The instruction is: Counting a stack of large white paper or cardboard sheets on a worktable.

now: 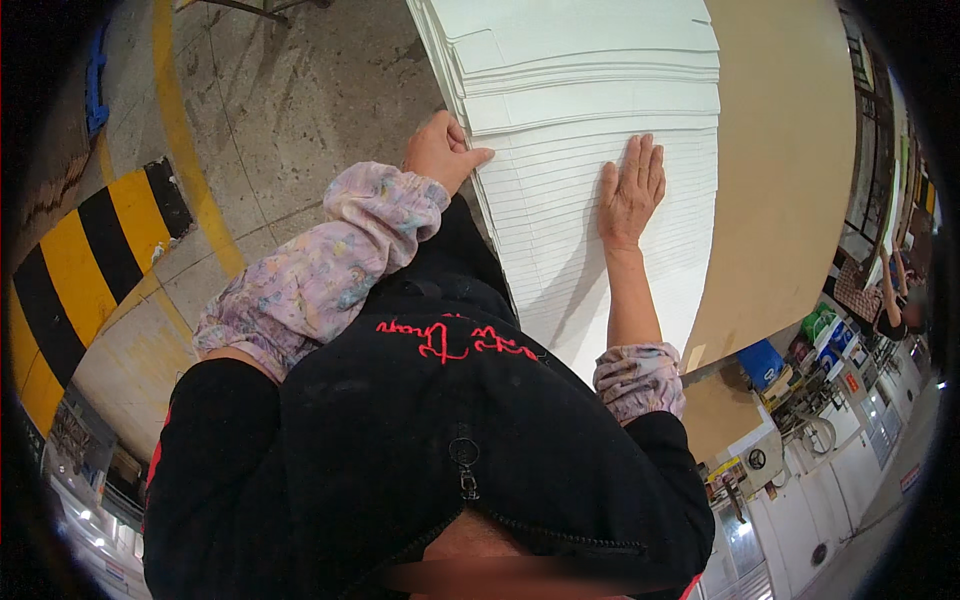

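Note:
A long spread of overlapping white cardboard sheets (590, 50) lies before me, their edges stepped like shingles. My left hand (440, 153) is at the left edge of the sheets, fingers curled and thumb laid over the rim; it appears to pinch the edge, though the fingertips are partly hidden. Flat on top of the sheets, toward their right side, rests my right hand (632, 195). Its fingers are stretched out and point away from me, with the thumb slightly apart. Nothing is gripped in it.
A brown board surface (780, 180) extends right of the sheets. On the left is concrete floor with a yellow line (185, 130) and a black-and-yellow striped block (95, 265). Machinery (800, 440) stands at lower right. Another person (890, 290) is at the far right.

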Motion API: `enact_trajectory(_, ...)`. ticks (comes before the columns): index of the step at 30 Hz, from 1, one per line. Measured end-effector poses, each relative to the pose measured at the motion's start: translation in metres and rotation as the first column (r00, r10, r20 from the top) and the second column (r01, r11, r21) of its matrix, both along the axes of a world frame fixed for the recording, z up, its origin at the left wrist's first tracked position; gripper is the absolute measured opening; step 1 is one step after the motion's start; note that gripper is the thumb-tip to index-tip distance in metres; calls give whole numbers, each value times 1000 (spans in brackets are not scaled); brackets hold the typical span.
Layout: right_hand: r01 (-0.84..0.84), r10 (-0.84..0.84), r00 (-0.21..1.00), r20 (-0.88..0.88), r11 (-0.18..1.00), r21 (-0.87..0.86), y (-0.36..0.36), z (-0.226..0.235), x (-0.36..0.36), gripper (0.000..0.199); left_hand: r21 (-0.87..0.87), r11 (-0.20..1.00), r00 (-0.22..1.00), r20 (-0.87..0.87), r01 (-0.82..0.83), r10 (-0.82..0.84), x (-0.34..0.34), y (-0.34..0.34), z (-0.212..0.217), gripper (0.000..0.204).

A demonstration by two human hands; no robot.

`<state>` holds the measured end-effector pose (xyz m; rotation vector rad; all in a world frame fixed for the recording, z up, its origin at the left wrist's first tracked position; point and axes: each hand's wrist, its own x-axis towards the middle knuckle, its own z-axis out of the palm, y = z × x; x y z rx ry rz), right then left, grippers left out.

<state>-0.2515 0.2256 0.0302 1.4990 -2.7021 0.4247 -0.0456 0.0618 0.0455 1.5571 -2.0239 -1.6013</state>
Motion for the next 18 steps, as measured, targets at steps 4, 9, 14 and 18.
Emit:
enact_trajectory(4, -9, 9, 1000, -13, 1000, 8, 0, -1, -4, 50, 50, 998, 998, 48, -31, 29, -3, 0, 6, 33)
enact_trajectory(9, -26, 25, 999, -19, 999, -19, -7, 20, 2, 46, 45, 992, 992, -41, -121, 123, 0, 3, -6, 30)
enact_trajectory(14, 240, -18, 600, 800, 958, -159, -38, 54, 37, 41, -61, 990, 992, -19, -129, 128, -6, 0, 8, 24)
enact_trajectory(18, 476, 35, -117, 993, 879, 25, -58, 62, 43, 44, -80, 985, 985, -90, -154, 147, -6, -8, 1, 21)
